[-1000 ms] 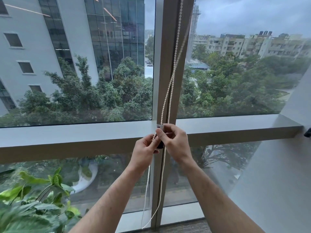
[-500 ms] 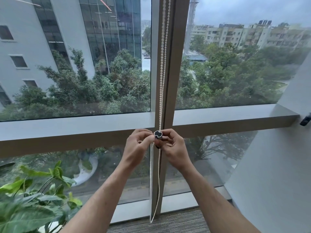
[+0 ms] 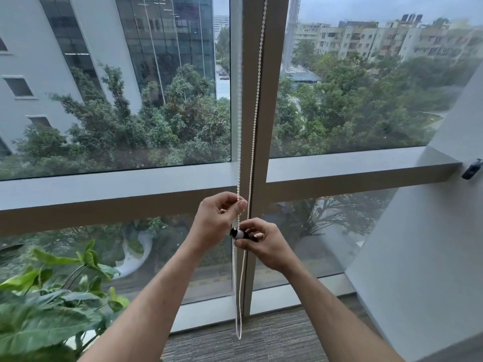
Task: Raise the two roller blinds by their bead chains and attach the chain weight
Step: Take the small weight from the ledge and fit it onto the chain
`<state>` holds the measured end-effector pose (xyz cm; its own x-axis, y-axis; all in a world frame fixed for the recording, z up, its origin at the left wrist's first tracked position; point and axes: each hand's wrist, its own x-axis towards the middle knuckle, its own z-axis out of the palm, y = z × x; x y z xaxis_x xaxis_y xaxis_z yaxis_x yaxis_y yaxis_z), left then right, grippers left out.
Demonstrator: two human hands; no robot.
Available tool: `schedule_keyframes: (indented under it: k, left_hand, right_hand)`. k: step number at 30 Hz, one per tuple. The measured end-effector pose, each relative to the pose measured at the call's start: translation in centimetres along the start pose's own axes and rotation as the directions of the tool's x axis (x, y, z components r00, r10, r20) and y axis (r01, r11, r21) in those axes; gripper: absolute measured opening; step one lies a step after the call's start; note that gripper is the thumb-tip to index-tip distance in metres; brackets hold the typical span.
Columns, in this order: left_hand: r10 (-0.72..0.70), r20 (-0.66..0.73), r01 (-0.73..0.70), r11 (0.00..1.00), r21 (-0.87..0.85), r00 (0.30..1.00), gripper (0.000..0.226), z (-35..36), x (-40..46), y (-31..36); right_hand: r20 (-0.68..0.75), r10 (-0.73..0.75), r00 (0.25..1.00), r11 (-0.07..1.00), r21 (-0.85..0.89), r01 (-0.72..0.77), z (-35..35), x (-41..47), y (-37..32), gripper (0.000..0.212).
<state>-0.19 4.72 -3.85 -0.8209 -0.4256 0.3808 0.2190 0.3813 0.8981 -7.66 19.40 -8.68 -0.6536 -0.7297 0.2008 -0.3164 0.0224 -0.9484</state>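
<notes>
A white bead chain (image 3: pixel 257 105) hangs as a loop down the window mullion (image 3: pixel 271 100), its bottom near the carpet. My left hand (image 3: pixel 217 223) pinches the left strand just below the horizontal window bar. My right hand (image 3: pixel 264 244) sits slightly lower and holds a small black and white chain weight (image 3: pixel 237 233) against the chain. The blinds themselves are out of frame above; both panes are uncovered.
A leafy green plant (image 3: pixel 52 304) stands at lower left. The grey horizontal window bar (image 3: pixel 104 189) crosses the view. A white angled wall (image 3: pixel 431 257) is at right, with a small dark fitting (image 3: pixel 471 169) on it. Grey carpet (image 3: pixel 261 340) lies below.
The camera has tilted down slightly. My left hand has moved up the chain, and my right hand has dropped a little with the weight; the hands are now staggered, not side by side.
</notes>
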Motion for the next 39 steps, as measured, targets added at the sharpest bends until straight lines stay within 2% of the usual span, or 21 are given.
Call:
schedule_keyframes:
  k: [6,10,23,32,37,39]
  left_hand:
    - [-0.086,0.011,0.086,0.996,-0.007,0.996,0.010,0.7,-2.2,-3.2]
    - [-0.145,0.063,0.145,0.989,-0.001,0.987,0.016,1.0,-4.1,-5.2]
    - [-0.221,0.144,0.210,0.974,0.089,0.965,0.023,3.3,-8.5,-14.3]
    - [-0.229,0.120,0.212,0.968,0.135,0.966,0.028,6.1,-9.2,-24.4]
    - [-0.185,0.101,0.169,0.975,0.147,0.978,0.017,8.6,-10.6,-30.8]
    - [-0.199,0.097,0.186,0.974,0.129,0.975,0.020,9.6,-11.5,-33.4]
  right_hand:
    - [0.016,0.085,0.996,0.994,-0.074,-0.084,1.1,-1.5,3.4,0.037]
    - [0.026,0.171,0.985,0.982,-0.082,-0.169,2.3,-2.8,6.2,0.029]
    - [0.002,0.394,0.919,0.908,-0.157,-0.389,5.8,-6.7,18.0,0.033]
    - [0.026,0.462,0.886,0.857,-0.270,-0.439,7.5,-8.6,30.4,0.029]
    - [0.029,0.492,0.870,0.838,-0.285,-0.465,8.8,-10.2,39.1,0.024]
    - [0.038,0.504,0.863,0.833,-0.285,-0.474,9.4,-10.7,42.4,0.022]
